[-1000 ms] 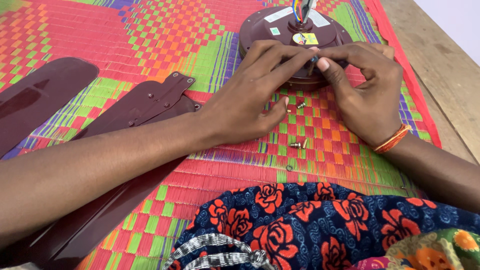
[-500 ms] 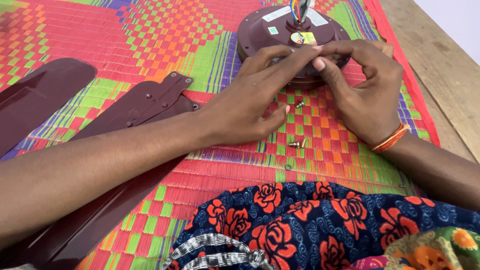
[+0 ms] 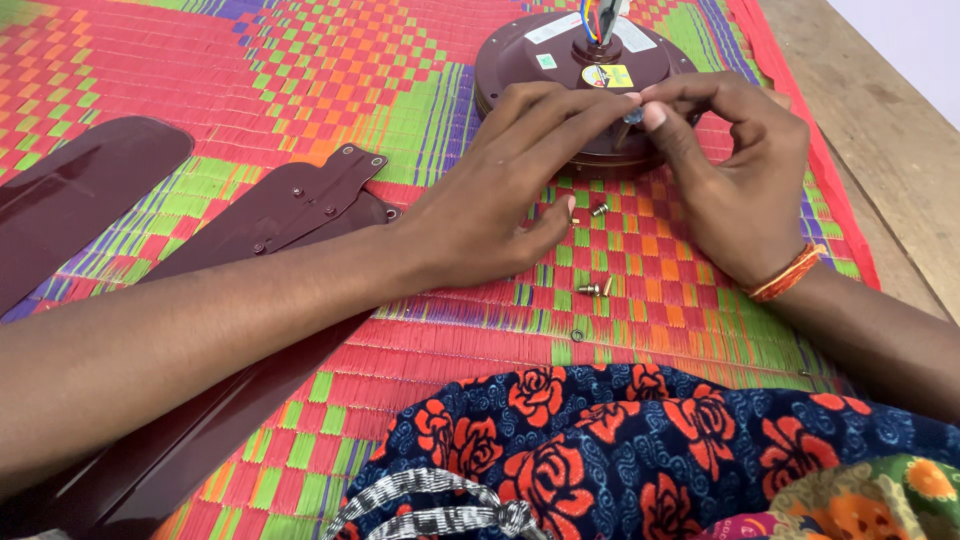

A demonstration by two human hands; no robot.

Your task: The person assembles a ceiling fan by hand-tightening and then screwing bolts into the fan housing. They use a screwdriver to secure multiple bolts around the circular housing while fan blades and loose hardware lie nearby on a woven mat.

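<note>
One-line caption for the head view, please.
Left hand and right hand pinch a small screw together above a maroon fan motor on a woven mat, loose screws nearby.

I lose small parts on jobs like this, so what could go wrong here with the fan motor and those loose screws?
The small part pinched between the fingertips of the left hand and right hand could slip and roll off over the fan motor. The loose screws and the washer lie on the busy woven mat, where they are easy to overlook. A forearm might knock them, or scrape the fan blades.
</note>
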